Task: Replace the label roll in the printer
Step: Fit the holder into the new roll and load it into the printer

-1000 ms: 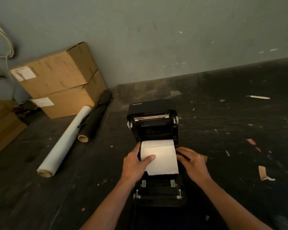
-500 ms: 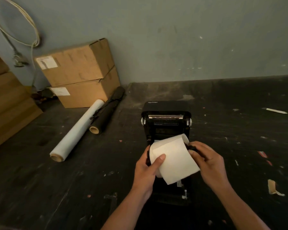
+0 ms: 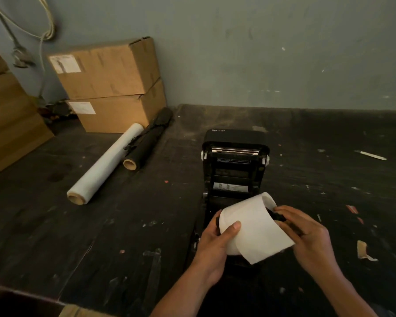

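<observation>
Roll (image 3: 249, 227) of white labels is now lifted clear of the printer (image 3: 234, 170) and tilted, its right end higher and farther from you; a second ago it sat level in the open bay. You hold it above the printer's near part, just in front of the raised lid. A loose flap of label paper hangs from it toward you and to the right.

Your left hand (image 3: 215, 243) grasps the roll's left end, thumb pressed across the white face and fingers curled behind it. Your right hand (image 3: 306, 234) has its fingers curled round the dark spindle end that sticks out of the roll's right side; before, that hand rested low beside the bay. Both hands have come up and nearer to you along with the roll.

The printer stands open on the dark counter (image 3: 124, 236), nearer its right half, with the lid tipped back toward the wall and the metal bar under the lid showing.

Two stacked boxes (image 3: 110, 88) sit at the counter's back left, against the wall. A white film roll (image 3: 105, 165) and a black roll (image 3: 146, 143) lie side by side in front of them, touching along part of their length. A thin white stick (image 3: 370, 155) lies toward the right edge, well apart from the printer. These have kept their places on the counter.
</observation>
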A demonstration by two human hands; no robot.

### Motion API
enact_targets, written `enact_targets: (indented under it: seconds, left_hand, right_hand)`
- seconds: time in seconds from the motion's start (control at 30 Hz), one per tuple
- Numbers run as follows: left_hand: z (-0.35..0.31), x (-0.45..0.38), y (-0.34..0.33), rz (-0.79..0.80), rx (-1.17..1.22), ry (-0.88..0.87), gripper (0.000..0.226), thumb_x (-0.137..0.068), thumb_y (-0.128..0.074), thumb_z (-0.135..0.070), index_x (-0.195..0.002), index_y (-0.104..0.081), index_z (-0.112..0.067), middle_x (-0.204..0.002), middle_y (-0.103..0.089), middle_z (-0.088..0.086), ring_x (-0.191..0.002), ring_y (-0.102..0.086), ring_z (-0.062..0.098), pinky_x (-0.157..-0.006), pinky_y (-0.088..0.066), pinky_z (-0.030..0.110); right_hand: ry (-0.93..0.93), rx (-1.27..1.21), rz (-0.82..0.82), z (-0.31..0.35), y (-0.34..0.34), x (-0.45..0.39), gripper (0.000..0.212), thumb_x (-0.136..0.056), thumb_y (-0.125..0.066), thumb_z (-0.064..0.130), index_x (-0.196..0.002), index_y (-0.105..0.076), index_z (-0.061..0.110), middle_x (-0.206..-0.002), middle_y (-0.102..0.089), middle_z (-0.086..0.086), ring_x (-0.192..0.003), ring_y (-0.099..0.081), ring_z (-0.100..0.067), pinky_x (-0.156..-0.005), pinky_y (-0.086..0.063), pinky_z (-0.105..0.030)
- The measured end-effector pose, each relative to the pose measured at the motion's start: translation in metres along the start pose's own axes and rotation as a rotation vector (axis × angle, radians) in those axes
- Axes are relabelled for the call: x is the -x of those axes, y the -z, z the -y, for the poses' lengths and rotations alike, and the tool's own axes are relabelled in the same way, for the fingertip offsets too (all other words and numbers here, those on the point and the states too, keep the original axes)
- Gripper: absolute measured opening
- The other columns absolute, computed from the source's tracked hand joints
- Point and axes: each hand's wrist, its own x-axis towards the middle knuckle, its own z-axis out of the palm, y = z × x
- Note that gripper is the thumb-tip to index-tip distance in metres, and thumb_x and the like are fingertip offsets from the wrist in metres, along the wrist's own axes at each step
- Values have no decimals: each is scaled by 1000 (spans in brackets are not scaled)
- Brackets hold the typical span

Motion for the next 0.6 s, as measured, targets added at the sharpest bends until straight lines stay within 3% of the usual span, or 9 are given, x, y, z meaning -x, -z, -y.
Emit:
enact_targets:
  seconds: [0.2,0.43,0.6]
  left_hand:
    - [7,0,6,32,1,7,57,-65,-84,-33,-118,-63,-39,-120,-67,1,-113,-62,25,-84,-58,43]
    - [-39,-18,12,-75,-86,-76,50,-71,-78,-29,-118,-62,-30,-119,-67,4,-109,-63,25,-83,-58,45]
    - [-78,-40,20,-113,-215,-159,43,-83,-72,-17,-123,-59,-19,-119,-67,9,-109,-62,28,-94,-52,50]
  right_hand:
    - [35,43,27,-1,2,3,36,-78,-64,10,-113,-62,15,-120,-61,-2,-113,-57,-14,-96,-46,-37]
    - [135,69,32,8,-17,-34,37,-83,-62,7,-120,-59,13,-123,-53,7,-117,-49,-4,-94,-33,-7]
    - [119,36,50,7,-41,-67,34,-90,-56,10,-124,-58,9,-127,-58,-5,-117,-49,-7,-100,-38,-22]
